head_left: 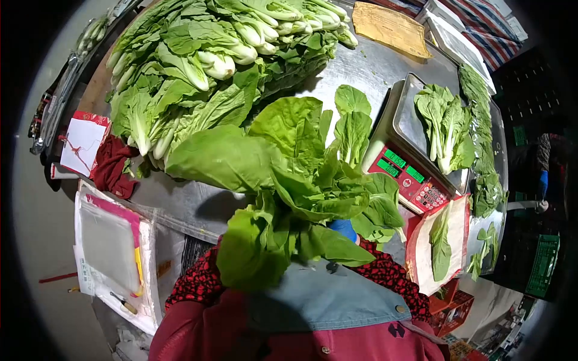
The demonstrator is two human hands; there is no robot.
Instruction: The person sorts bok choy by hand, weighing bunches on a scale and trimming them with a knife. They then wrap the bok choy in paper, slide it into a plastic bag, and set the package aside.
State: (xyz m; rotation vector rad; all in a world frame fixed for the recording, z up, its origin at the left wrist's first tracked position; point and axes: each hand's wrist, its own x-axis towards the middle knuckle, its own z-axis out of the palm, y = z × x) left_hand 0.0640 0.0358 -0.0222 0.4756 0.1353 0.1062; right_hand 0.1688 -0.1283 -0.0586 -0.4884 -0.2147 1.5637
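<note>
A bunch of bok choy (301, 180) is held up close to the chest, above the near edge of the steel tabletop (373, 66). Only a blue-gloved hand (344, 228) is glimpsed beneath the leaves; which hand it is, and how either hand grips, cannot be told. A large bok choy heap (205, 66) fills the far left. At the right edge, a scale (415, 162) carries a smaller bunch (445, 126), beside a bag (436, 246).

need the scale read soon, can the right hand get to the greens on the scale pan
Probably yes: the right hand is full of a leafy bunch, but the greens lie uncovered on the scale just beyond it.
</note>
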